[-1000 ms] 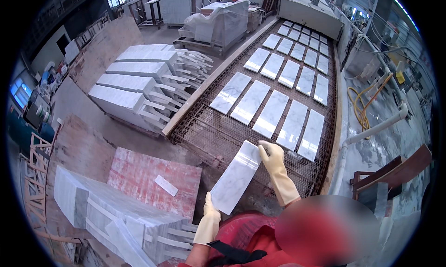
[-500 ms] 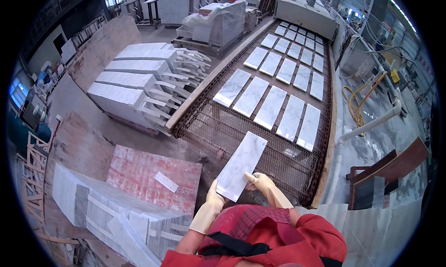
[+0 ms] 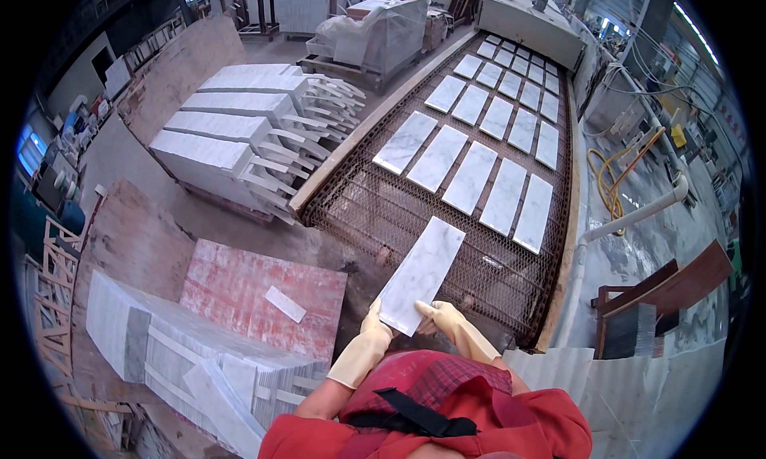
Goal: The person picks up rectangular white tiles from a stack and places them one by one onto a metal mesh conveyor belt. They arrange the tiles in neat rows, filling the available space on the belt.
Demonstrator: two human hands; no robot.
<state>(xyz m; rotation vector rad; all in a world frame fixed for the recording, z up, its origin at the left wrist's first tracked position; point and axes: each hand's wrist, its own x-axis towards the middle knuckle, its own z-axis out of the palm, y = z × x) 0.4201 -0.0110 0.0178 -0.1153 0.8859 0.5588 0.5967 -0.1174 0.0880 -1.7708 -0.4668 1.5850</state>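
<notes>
A long white marble tile (image 3: pixel 424 269) with faint grey veins is held over the near end of a mesh conveyor belt (image 3: pixel 359 207). My left hand (image 3: pixel 372 337), in a cream rubber glove, grips the tile's near left edge. On its near right edge is my right hand (image 3: pixel 453 328), gloved the same way, with the thumb on top and the fingers curled under the slab. Beyond the held piece, rows of similar tiles (image 3: pixel 472 180) lie flat on the belt with narrow gaps between them.
To the left stand bundled stacks of white slabs (image 3: pixel 211 152) with loose strips. Nearer, a red-stained board (image 3: pixel 247 287) carries a small white offcut (image 3: pixel 285 304), beside a large tile stack (image 3: pixel 120 327). A white pipe (image 3: pixel 630 219) and yellow hose (image 3: pixel 610 183) run along the right.
The tile in my hands has moved slightly forward, away from my body. The rows on the belt have shifted a little farther off. Both hands keep their grip.
</notes>
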